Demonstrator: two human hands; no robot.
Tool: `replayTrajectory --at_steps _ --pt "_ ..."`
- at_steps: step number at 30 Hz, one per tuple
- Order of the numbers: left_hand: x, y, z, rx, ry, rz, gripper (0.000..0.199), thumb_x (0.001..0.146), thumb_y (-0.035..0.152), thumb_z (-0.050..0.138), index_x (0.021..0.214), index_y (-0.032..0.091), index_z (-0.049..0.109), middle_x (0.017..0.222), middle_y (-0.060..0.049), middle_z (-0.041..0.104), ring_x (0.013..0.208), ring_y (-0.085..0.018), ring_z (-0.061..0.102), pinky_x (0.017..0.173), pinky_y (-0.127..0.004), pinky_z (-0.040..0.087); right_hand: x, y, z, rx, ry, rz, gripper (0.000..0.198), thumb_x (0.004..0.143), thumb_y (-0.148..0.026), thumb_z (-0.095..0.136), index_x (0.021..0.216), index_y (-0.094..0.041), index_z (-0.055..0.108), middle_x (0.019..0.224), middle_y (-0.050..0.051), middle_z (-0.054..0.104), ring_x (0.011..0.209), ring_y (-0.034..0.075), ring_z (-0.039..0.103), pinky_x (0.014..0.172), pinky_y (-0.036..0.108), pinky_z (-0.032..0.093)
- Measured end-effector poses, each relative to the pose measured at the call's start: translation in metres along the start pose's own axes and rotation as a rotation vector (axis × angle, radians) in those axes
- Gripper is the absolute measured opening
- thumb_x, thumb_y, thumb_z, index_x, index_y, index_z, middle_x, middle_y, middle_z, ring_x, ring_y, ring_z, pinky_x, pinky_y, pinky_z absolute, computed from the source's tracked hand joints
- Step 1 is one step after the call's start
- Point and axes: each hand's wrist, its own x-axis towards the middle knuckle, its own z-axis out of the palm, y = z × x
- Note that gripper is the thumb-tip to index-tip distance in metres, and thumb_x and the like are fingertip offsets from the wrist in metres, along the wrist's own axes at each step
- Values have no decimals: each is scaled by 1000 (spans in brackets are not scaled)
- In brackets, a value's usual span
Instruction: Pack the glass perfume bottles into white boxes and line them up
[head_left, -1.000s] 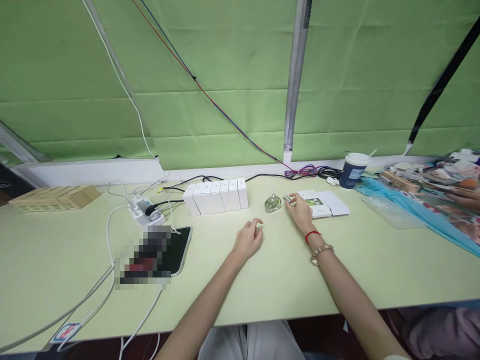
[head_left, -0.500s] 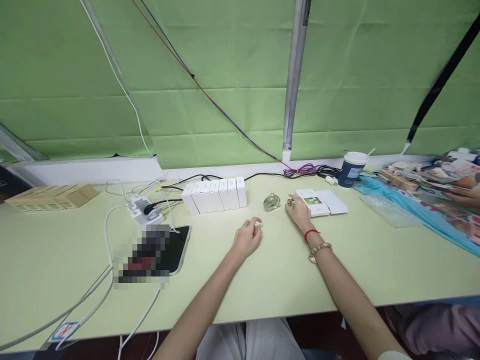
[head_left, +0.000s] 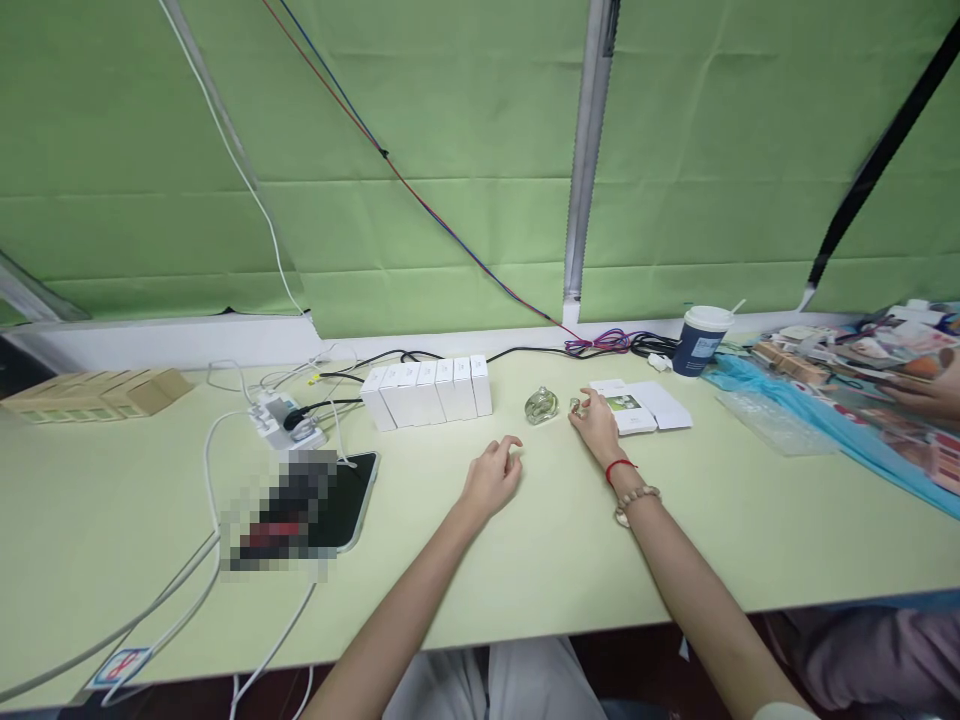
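A round clear-glass perfume bottle (head_left: 541, 406) with a greenish tint stands on the table between my hands. My right hand (head_left: 597, 426), wearing a red string and a beaded bracelet, has its fingertips around a small glassy bottle cap (head_left: 575, 406) just right of the bottle. Beside those fingers lies an opened white box (head_left: 658, 404) with a green picture, partly covered by the hand. My left hand (head_left: 492, 477) rests on the table in front of the bottle, fingers loosely bent and apart, with nothing in it.
A row of white cartons (head_left: 426, 396) stands behind my left hand. Left are a tablet (head_left: 358, 500), a power strip (head_left: 279, 420), cables and tan boxes (head_left: 97, 394). Right are a lidded cup (head_left: 702, 342), blue plastic (head_left: 810, 410), clutter and another person's hand (head_left: 926, 395).
The view has shifted very slightly. My right fingers have moved a little, so the small cap shows more clearly beside them. My left hand has stayed in place.
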Motion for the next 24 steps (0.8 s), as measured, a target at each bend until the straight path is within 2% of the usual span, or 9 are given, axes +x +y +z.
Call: replayTrajectory --at_steps 3,6,8,11,15,18,21,24 --pt "0 0 0 -5 1 -2 27 83 25 34 106 24 49 66 4 47 62 -13 51 65 -25 38 -1 -5 -2 -11 39 -75 39 74 -25 54 113 -19 51 101 6 54 84 18 54 64 26 39" --pt "0 -1 1 -8 9 -4 28 83 25 34 107 24 49 67 4 46 60 -12 51 66 -25 39 -4 -14 -4 37 32 -227 30 78 -29 52 105 -19 54 99 7 55 81 17 54 65 26 40" --pt "0 -1 2 -5 10 -5 29 83 25 35 108 24 49 69 3 46 59 -11 50 66 -25 39 -8 -20 -4 68 -23 -304 24 78 -31 52 98 -18 56 109 8 52 70 14 53 61 25 40" --pt "0 -2 3 -5 11 1 29 84 26 34 108 24 49 69 3 46 58 -11 49 66 -25 39 -15 -29 -3 87 -121 -367 19 78 -33 54 90 -19 59 130 9 39 59 7 50 55 24 39" --pt "0 -3 2 -8 14 8 29 84 27 33 108 24 49 68 3 46 60 -12 49 66 -26 39 -22 -37 -2 85 -267 -448 18 73 -34 60 84 -20 64 140 7 29 61 6 52 64 27 44" --pt "0 -1 1 -11 -1 -2 29 84 27 33 108 24 49 68 3 45 60 -12 49 66 -26 38 -24 -38 -2 55 -333 -455 19 73 -32 59 88 -22 66 143 5 25 65 7 55 70 31 45" --pt "0 -1 0 -10 -7 -2 29 84 26 33 108 24 49 67 3 45 59 -12 49 66 -26 39 -22 -34 0 12 -318 -431 21 76 -29 55 94 -24 65 143 3 26 74 11 57 70 31 45" --pt "0 -1 1 -1 2 -2 29 84 27 33 108 24 49 68 3 45 59 -12 49 67 -26 39 -19 -27 5 -30 -284 -338 23 77 -28 53 96 -25 64 140 4 30 76 11 57 70 31 46"
